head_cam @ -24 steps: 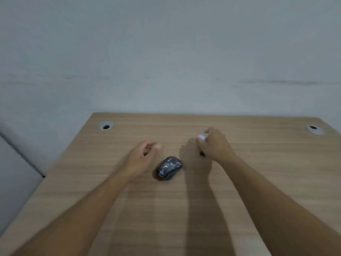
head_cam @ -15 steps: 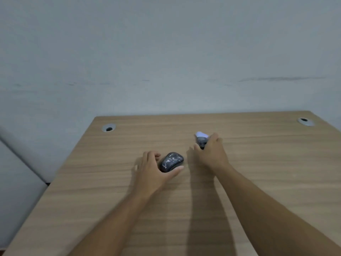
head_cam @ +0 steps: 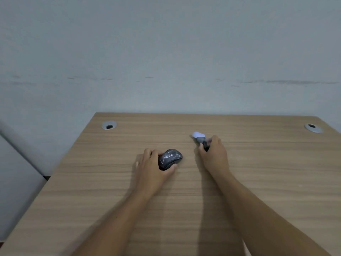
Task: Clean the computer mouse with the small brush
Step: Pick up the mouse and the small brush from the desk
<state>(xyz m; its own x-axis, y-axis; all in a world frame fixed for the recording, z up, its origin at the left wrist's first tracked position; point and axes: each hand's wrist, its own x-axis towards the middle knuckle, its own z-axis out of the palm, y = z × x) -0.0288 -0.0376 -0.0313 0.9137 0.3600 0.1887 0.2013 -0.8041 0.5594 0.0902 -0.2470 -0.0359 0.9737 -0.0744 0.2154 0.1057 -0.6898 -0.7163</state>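
A dark computer mouse (head_cam: 170, 158) with pale speckles lies near the middle of the wooden desk (head_cam: 258, 182). My left hand (head_cam: 153, 168) wraps around its left side, thumb under its near edge and fingers behind it. To the right, my right hand (head_cam: 215, 154) grips the dark handle of the small brush (head_cam: 200, 137). The brush's white tip and grey ferrule stick out past my fingers toward the far left. Brush and mouse are apart.
Two round grey cable grommets sit in the desk's far corners, one at the left (head_cam: 109, 125) and one at the right (head_cam: 313, 128). A plain pale wall (head_cam: 166, 61) rises right behind the desk. The desk's left edge drops off to a grey floor.
My left hand has closed around the mouse, which it was only beside at first. My right hand has taken hold of the brush and lifted its white tip clear of the fingers.
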